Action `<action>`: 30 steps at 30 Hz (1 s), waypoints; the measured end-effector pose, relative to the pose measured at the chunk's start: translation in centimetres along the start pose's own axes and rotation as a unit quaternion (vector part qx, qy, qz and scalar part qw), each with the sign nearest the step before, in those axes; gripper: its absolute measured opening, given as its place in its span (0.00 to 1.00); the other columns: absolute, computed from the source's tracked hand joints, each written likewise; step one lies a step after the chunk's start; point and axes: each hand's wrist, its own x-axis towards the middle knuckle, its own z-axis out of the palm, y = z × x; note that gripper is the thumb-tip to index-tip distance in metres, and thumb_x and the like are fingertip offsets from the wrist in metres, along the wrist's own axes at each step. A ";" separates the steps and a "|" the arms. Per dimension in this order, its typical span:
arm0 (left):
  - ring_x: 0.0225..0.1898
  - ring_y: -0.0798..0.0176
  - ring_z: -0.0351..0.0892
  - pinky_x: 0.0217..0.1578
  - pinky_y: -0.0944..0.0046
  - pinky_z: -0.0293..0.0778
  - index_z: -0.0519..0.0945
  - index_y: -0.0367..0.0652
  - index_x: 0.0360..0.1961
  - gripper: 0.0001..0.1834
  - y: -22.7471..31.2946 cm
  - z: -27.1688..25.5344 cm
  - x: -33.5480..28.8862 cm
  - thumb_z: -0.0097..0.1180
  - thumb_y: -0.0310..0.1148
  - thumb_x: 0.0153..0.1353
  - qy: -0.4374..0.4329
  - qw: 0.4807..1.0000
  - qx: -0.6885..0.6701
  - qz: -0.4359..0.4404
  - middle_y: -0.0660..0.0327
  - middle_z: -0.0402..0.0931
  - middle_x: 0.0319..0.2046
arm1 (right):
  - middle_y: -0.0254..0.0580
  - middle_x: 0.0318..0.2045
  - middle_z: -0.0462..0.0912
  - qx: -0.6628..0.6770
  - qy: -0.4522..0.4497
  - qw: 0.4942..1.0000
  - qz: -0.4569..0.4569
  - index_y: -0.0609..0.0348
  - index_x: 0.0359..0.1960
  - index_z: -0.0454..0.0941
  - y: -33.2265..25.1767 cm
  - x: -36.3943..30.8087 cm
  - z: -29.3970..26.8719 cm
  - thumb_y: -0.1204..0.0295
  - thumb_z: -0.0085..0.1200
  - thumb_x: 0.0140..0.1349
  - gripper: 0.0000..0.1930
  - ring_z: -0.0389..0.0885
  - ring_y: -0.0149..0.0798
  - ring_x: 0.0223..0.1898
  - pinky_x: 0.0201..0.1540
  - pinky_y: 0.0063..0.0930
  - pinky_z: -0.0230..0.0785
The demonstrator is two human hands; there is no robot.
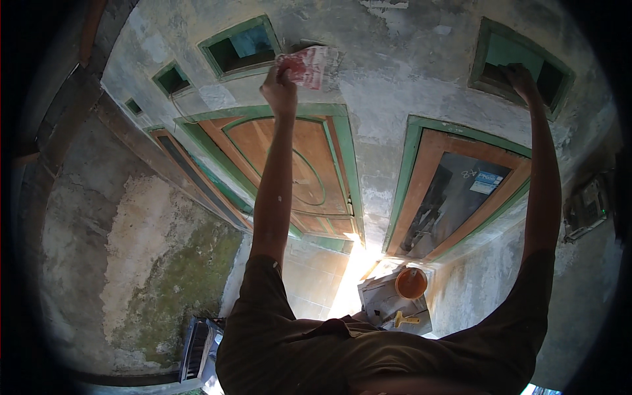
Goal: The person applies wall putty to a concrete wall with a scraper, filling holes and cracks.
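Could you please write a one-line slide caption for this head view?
Left hand presses a reddish scraper to the grey wall; right hand grips a green vent frame.

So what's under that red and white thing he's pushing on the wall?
Grey, patchy plaster wall shows around the red-and-white pad, just above the wooden door. The left hand presses the pad flat. The patch directly beneath it is covered, so its state cannot be seen.

House exterior under renovation.
Rough, patchy plastered wall point(388, 85); wooden door point(289, 164) and window point(454, 197) in green frames at centre; green vent openings point(240, 46) above; orange bucket point(411, 283) at lower centre; mossy stained wall point(178, 276) at lower left.
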 end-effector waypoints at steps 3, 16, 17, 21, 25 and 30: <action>0.25 0.48 0.79 0.24 0.57 0.72 0.78 0.40 0.27 0.03 -1.6 -0.1 2.1 0.55 0.25 0.49 0.055 0.998 0.005 0.029 0.51 0.77 0.22 | 0.55 0.41 0.76 -0.037 0.005 0.999 0.025 0.57 0.38 0.79 2.6 0.6 0.5 0.52 0.47 0.58 0.21 0.75 0.52 0.44 0.47 0.39 0.67; 0.30 0.56 0.81 0.27 0.60 0.75 0.77 0.40 0.44 0.21 5.0 1.1 -2.7 0.44 0.14 0.49 -0.077 0.990 0.074 0.088 0.53 0.79 0.37 | 0.57 0.37 0.78 0.076 -0.037 0.990 0.109 0.63 0.34 0.79 0.1 0.2 -0.4 0.50 0.48 0.55 0.24 0.76 0.54 0.41 0.46 0.40 0.67; 0.29 0.54 0.80 0.27 0.59 0.74 0.77 0.40 0.43 0.21 5.1 1.4 -3.4 0.44 0.14 0.48 -0.062 0.992 0.047 0.096 0.51 0.79 0.36 | 0.56 0.38 0.78 0.065 -0.026 0.992 0.106 0.63 0.34 0.79 0.0 0.3 -0.3 0.50 0.48 0.55 0.24 0.76 0.54 0.42 0.47 0.40 0.67; 0.27 0.50 0.79 0.27 0.57 0.74 0.76 0.39 0.42 0.20 7.1 1.4 -6.5 0.44 0.13 0.47 -0.119 0.991 0.001 0.065 0.48 0.78 0.32 | 0.54 0.42 0.76 0.048 -0.005 0.992 0.113 0.61 0.37 0.79 0.7 0.6 0.2 0.50 0.48 0.56 0.24 0.74 0.53 0.45 0.48 0.40 0.66; 0.32 0.48 0.79 0.30 0.57 0.74 0.76 0.37 0.40 0.16 7.4 0.4 -8.6 0.44 0.15 0.51 -0.206 0.970 -0.121 0.049 0.47 0.78 0.31 | 0.53 0.43 0.76 0.006 -0.018 1.000 0.023 0.60 0.39 0.78 0.9 0.3 0.1 0.50 0.47 0.56 0.24 0.74 0.54 0.46 0.49 0.41 0.66; 0.30 0.51 0.80 0.28 0.62 0.73 0.78 0.38 0.34 0.10 5.7 -0.1 -8.1 0.45 0.19 0.54 -0.187 0.978 -0.092 0.025 0.49 0.78 0.28 | 0.52 0.43 0.76 0.031 -0.005 0.993 0.114 0.59 0.39 0.78 0.4 0.3 0.3 0.52 0.46 0.58 0.22 0.74 0.54 0.46 0.50 0.40 0.66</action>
